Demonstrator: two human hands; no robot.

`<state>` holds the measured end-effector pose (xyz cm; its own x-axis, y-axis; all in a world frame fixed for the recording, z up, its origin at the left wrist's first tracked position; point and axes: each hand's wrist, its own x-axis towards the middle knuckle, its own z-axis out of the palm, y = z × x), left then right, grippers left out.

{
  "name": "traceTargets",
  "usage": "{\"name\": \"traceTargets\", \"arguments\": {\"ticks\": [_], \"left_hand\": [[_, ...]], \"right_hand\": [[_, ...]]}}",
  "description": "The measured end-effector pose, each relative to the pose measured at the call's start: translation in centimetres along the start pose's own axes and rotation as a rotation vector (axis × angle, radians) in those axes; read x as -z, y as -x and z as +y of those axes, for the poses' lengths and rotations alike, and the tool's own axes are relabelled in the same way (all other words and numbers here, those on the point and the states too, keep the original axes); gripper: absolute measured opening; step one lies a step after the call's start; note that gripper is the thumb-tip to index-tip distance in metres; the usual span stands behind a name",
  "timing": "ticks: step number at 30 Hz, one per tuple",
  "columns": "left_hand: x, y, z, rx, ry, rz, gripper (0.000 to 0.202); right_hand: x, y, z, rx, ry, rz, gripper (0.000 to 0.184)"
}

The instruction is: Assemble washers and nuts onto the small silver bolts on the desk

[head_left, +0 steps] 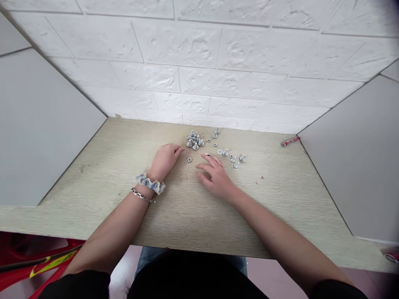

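Observation:
My left hand (166, 160) rests on the wooden tabletop with its fingers curled together, left of a cluster of bolts (195, 140) fitted with washers. Whatever its fingertips may pinch is hidden. My right hand (215, 174) is open, fingers apart and pointing left. By its index fingertip is a small dark-and-white spot that I cannot make out. One nut (190, 160) lies between the hands. Beyond the right hand are two more nuts (215, 144), a flat washer (220, 152) and several loose bolts (242, 158).
A white brick-patterned wall (199, 83) closes off the table's back. Grey panels (40, 124) stand at both sides. A red tool-like object (290, 141) lies by the right panel. Red metal parts (40, 261) show below the table's front left edge.

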<state>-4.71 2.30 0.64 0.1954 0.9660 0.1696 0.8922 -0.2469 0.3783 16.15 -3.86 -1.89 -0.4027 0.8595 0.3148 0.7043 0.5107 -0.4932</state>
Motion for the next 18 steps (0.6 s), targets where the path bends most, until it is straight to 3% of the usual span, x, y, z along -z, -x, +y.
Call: {"name": "traceTargets", "arguments": {"ticks": [4,10,15,18], "left_hand": [[0.4,0.2,0.2,0.013,-0.076,-0.003,0.039],[0.8,0.4,0.5,0.032,-0.115,-0.005,0.032],[1.2,0.8,1.4,0.068,-0.191,-0.006,0.032],[1.0,1.1,1.9,-0.05,-0.141,-0.049,0.033]], "right_hand": [[1.7,-0.5,1.4,0.043,0.162,0.166,0.034],[3.5,-1.0,4.5,-0.231,0.368,0.342,0.042],[3.3,-1.0,5.7,-0.228,0.382,0.294,0.028],[3.2,-0.9,5.7,-0.205,0.408,0.252,0.024]]}}
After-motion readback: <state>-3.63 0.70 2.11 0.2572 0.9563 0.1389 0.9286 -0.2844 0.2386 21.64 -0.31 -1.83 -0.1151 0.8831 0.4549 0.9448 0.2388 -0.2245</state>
